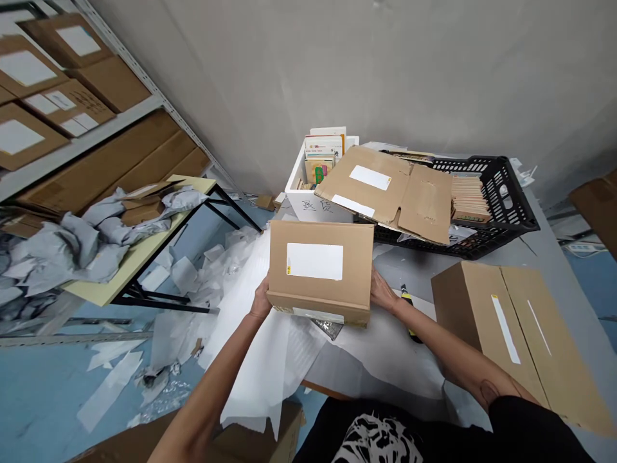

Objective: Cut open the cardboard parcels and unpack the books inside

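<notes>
Between my two hands is a brown cardboard box (pixel 322 290) with a white label on its upper face. At the box's left side my left hand (pixel 261 299) grips it, its fingers partly hidden behind the cardboard. My right hand (pixel 382 290) holds the opposite side, its fingertips also partly out of sight. White foam sheet (pixel 250 360) spreads below and to the left of the box. A clear plastic packet (pixel 328 328) shows just under its near edge. A yellow-and-black utility knife (pixel 406 296) lies beside my right forearm, which partly covers it.
A black crate (pixel 513 199) with books, topped by flattened cardboard (pixel 376 180), stands at the back of the table. Beside it is a white bin (pixel 296 170) of books. A larger carton (pixel 486 321) sits right. Grey mailers (pixel 87 244) cover the left table; wrapping litters the floor.
</notes>
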Tool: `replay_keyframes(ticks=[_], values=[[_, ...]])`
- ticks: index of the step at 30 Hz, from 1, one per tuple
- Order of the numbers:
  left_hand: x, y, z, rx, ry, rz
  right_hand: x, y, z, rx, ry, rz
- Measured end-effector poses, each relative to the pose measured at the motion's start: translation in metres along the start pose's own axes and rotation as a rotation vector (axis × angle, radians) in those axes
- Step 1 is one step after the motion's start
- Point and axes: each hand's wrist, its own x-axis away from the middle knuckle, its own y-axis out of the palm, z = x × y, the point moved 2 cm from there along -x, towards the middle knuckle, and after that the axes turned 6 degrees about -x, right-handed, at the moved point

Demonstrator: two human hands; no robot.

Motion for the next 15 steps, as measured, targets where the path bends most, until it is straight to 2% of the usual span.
replay_keyframes(ticks=[4,7,9,11,15], values=[[-0.015,-0.008,-0.007,-0.02,0.099,-0.084,0.006,-0.007,0.013,0.06,-0.136,-0.124],[-0.022,-0.015,0.002,-0.068,0.161,-0.158,0.016,-0.013,0.018,0.053,-0.186,-0.235],[-0.024,-0.017,0.01,-0.096,0.19,-0.191,0.024,-0.014,0.016,0.024,-0.169,-0.258],[-0.024,-0.015,0.016,-0.11,0.213,-0.221,0.027,-0.014,0.009,-0.026,-0.097,-0.191],[-0.03,-0.011,0.023,-0.097,0.237,-0.234,0.017,-0.019,-0.008,-0.148,0.071,0.031]])
